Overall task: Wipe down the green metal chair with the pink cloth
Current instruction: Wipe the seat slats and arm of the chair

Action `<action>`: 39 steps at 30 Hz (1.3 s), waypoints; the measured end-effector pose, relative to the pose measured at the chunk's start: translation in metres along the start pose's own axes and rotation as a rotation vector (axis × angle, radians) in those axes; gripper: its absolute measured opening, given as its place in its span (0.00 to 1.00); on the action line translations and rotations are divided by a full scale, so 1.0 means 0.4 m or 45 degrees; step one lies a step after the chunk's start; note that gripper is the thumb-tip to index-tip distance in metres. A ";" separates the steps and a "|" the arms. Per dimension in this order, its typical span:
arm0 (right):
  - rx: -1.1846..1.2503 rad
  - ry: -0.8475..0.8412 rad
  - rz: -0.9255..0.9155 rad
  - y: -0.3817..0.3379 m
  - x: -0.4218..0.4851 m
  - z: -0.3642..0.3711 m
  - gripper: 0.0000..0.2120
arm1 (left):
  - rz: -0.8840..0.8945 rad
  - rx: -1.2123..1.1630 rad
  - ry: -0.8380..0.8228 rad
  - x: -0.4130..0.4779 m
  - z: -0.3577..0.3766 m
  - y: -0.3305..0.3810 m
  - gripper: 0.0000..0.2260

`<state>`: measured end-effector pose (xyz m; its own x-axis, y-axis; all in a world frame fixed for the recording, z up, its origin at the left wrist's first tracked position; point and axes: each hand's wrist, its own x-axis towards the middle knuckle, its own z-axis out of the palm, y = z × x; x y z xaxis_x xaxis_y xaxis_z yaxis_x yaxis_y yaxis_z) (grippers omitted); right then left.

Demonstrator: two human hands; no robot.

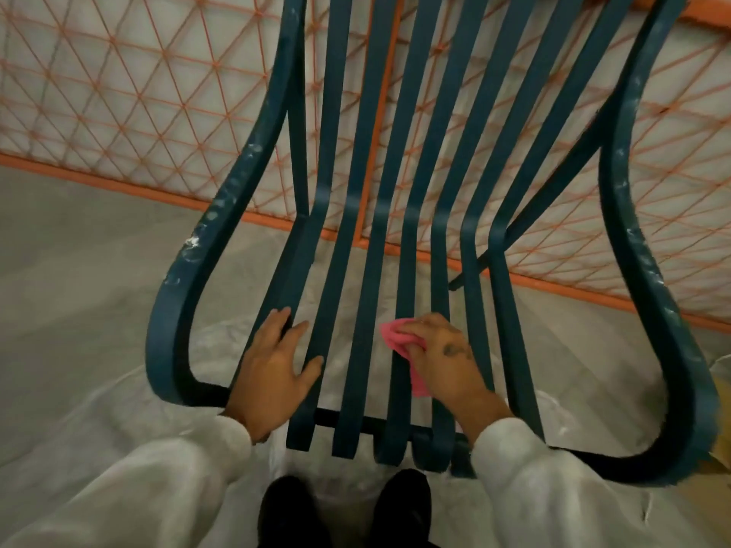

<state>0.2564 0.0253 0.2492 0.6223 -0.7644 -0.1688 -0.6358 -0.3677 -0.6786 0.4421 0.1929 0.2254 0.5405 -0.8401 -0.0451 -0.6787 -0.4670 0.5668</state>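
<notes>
Right hand (443, 357) grips crumpled pink cloth (395, 338) against flat slat (409, 278).

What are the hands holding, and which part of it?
The right hand has its grip on the pink cloth, around its bunched middle, with both ends sticking out. The left hand holds nothing; it rests on the slats of the chair.
</notes>
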 end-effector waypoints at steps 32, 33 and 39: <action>-0.150 -0.110 -0.335 -0.170 0.362 0.111 0.12 | 0.032 0.228 -0.051 0.083 0.034 -0.016 0.27; -0.135 -0.141 -0.348 -0.170 0.323 0.117 0.12 | 0.037 0.228 -0.044 0.081 0.036 -0.017 0.26; -0.053 -0.370 -0.566 -0.147 0.193 0.136 0.12 | 0.043 0.083 -0.005 0.081 0.048 -0.026 0.25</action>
<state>0.3664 0.0167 0.2373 0.9330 -0.3538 -0.0664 -0.2957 -0.6482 -0.7017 0.4571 0.1652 0.2024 0.5151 -0.8566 -0.0303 -0.7275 -0.4556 0.5130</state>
